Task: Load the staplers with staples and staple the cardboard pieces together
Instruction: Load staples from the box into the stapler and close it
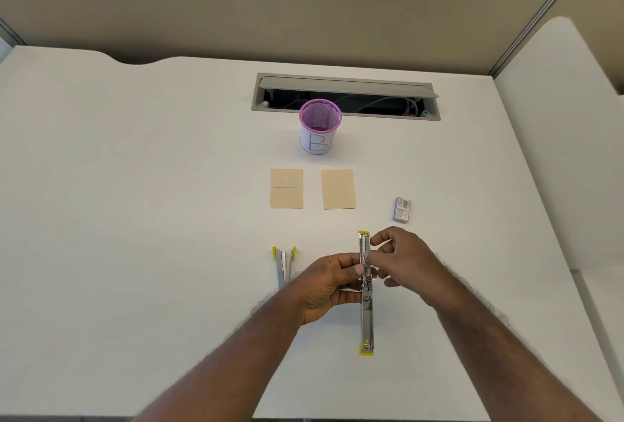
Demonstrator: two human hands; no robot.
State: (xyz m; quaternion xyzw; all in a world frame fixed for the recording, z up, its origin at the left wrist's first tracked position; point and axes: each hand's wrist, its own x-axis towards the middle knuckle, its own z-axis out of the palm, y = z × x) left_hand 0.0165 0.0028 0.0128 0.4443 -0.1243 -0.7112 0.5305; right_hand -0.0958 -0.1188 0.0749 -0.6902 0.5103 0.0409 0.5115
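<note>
**Both hands on the opened stapler**

Left hand (332,281) curls around the middle of the long chrome stapler with yellow ends (365,293), thumb pressed to its hinge, fingers clamped on the metal. Right hand (401,259) comes in from the other side, fingertips pinched together at the stapler's upper rail; whether staples sit between them I cannot tell. The stapler lies folded out flat, full length, on the white desk (135,185).

Left of this stapler: a second chrome and yellow stapler (283,261), untouched. Beyond it: two tan cardboard rectangles (312,189) side by side, then a purple mesh cup (320,126). Beyond and right: a small blue staple box (401,209).
</note>
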